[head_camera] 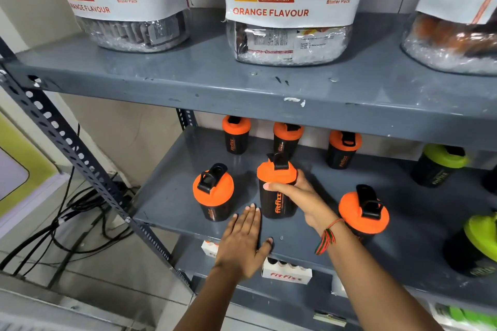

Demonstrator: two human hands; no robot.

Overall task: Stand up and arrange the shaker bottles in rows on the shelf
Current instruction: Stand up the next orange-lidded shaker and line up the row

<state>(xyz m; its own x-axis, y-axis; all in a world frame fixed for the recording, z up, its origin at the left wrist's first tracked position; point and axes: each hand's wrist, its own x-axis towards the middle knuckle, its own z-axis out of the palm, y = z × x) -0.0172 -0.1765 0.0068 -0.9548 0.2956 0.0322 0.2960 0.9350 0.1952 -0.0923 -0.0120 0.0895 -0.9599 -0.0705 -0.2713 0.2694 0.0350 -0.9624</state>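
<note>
- Head view: our right hand (291, 193) wraps the upright middle shaker bottle (277, 204) in the front row on the grey shelf (166, 196), fingers just under its orange lid.
- Our left hand (246, 239) lies flat and open on the shelf edge, holding nothing.
- The bottle looks light, rigid and smooth; gripping mid-body seems safest.

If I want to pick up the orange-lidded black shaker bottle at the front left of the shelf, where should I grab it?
Grab the black cup body of the front-left orange-lidded black shaker bottle, just under the lid, coming from the open front edge of the grey metal shelf. It stands upright, and the wide lid overhangs the tapering cup, so your fingers probably won't slip upward. The left hand is already close.
</note>
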